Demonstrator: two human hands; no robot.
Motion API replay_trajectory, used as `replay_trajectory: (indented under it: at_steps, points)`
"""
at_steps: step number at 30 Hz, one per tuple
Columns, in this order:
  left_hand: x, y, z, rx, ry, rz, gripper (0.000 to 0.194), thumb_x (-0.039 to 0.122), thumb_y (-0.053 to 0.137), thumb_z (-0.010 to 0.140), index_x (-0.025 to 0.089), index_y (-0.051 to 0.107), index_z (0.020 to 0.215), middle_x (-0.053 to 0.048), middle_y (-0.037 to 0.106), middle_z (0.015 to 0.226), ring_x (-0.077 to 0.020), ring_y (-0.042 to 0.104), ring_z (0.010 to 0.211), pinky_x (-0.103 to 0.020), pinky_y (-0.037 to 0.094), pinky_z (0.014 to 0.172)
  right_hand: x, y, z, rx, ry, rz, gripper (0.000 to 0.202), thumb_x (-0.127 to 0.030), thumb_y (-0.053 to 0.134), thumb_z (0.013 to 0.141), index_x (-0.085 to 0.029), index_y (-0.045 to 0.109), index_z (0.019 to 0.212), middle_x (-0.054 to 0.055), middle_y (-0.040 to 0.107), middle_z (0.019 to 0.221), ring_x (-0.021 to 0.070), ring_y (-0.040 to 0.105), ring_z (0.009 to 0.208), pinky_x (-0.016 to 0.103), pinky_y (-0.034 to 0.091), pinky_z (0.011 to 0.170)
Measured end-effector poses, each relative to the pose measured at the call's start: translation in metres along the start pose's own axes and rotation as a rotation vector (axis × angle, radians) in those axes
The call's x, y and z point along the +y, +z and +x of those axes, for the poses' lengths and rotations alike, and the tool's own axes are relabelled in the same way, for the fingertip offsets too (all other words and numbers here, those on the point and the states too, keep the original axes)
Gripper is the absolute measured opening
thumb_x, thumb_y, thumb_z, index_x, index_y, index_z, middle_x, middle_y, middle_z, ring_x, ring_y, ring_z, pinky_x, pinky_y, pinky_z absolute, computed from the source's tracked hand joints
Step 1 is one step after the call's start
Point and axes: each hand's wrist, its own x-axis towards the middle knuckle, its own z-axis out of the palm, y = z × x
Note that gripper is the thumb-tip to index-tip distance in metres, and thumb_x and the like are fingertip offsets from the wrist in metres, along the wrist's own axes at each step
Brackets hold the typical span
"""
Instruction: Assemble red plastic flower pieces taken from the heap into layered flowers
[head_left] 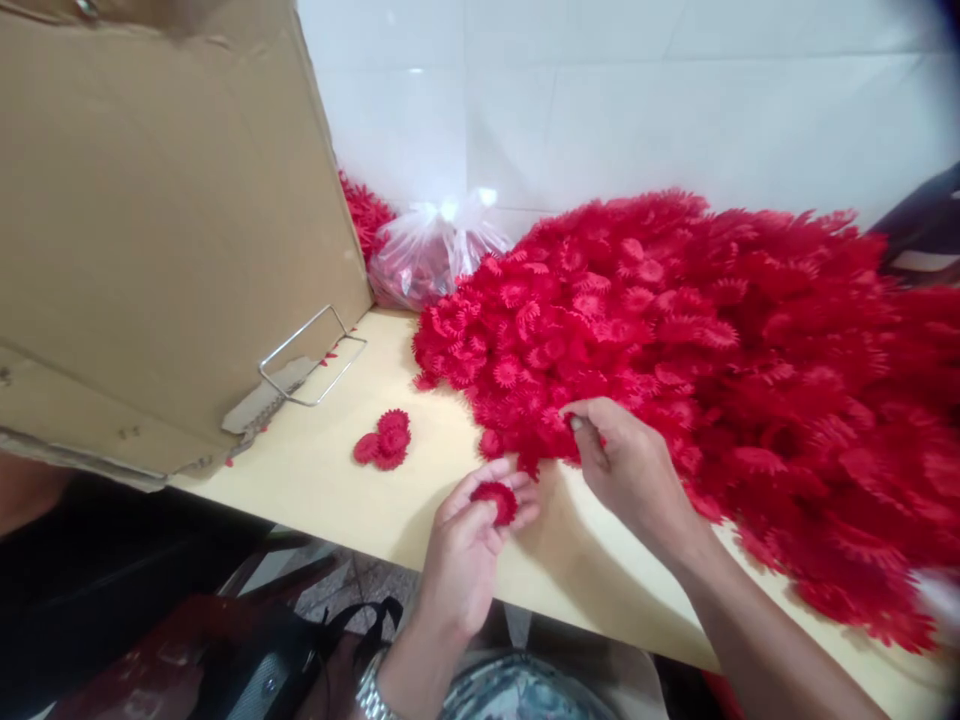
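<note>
My left hand (476, 525), with a metal watch on its wrist, holds a round red fabric flower (501, 502) over the table's front edge, the thumb on top of it. To its right, my right hand (619, 450) is at the near edge of a large heap of red flowers (645, 300), thumb and forefinger pinched together. A bit of red shows at those fingertips, too small to make out. A small cluster of red flowers (386, 440) lies on the pale yellow table (442, 430), left of my left hand.
A large cardboard box (165, 220) stands at the left, with a bent wire frame (311, 355) by its lower edge. Behind the table, a tied clear plastic bag (435, 255) rests near the white wall (600, 110). A dark object is at the right edge.
</note>
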Motion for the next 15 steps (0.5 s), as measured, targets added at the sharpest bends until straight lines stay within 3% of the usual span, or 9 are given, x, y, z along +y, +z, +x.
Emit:
replay_trajectory:
  at_steps: [5,9,15]
  points:
    - [0.002,-0.001,0.0,-0.041,0.014,-0.027,0.026,0.009,0.056,0.07,0.01,0.065,0.095,-0.01,0.069,0.096,-0.0225,0.065,0.09,-0.039,0.046,0.091,0.016,-0.001,0.025,-0.053,0.012,-0.107,0.024,-0.013,0.043,0.083,-0.014,0.064,0.095,0.008,0.069,0.084,0.019,0.063,0.071,0.029,0.048,0.065]
    - [0.005,0.0,0.0,-0.002,0.015,0.018,0.027,0.007,0.055,0.069,0.01,0.063,0.094,-0.007,0.069,0.082,-0.0198,0.066,0.081,-0.036,0.047,0.085,0.023,-0.002,0.022,0.01,-0.054,-0.34,0.03,-0.019,0.045,0.086,-0.011,0.063,0.108,0.012,0.066,0.087,0.0245,0.061,0.079,0.036,0.046,0.071]
    - [0.004,-0.001,0.0,0.004,0.025,0.083,0.027,0.006,0.053,0.07,0.012,0.059,0.096,-0.007,0.069,0.081,-0.0189,0.066,0.077,-0.034,0.049,0.077,0.026,-0.002,0.004,0.041,-0.022,-0.199,0.026,-0.019,0.042,0.087,-0.015,0.066,0.094,0.008,0.063,0.074,0.02,0.059,0.071,0.032,0.046,0.065]
